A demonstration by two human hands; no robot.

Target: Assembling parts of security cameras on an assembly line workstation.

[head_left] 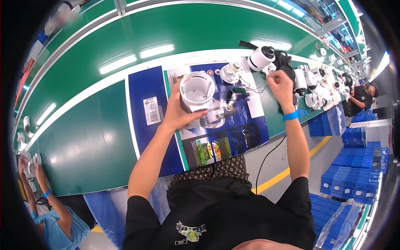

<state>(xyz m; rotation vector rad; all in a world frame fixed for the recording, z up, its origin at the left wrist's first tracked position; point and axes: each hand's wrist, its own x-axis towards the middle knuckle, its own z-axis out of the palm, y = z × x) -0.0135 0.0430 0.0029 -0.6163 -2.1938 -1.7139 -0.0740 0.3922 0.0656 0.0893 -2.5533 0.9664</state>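
Note:
My left hand [180, 111] grips a white cup-shaped plastic housing [196, 89], its hollow open side facing up at me. Thin wires [255, 88] run from the housing area to my right hand [281, 86], which pinches their far end above the mat. A small green circuit board [238, 90] hangs along those wires between my hands. A blue band sits on my right wrist. Both hands hover over a flattened blue printed carton [150, 108] that serves as a work mat on the green bench.
A white dome camera body [261, 58] and a round white part [231, 72] stand behind my hands. Several more white camera parts [316, 85] crowd the bench at right. Another worker's hands [30, 166] work at far left; stacked blue bins [354, 175] fill the floor at right.

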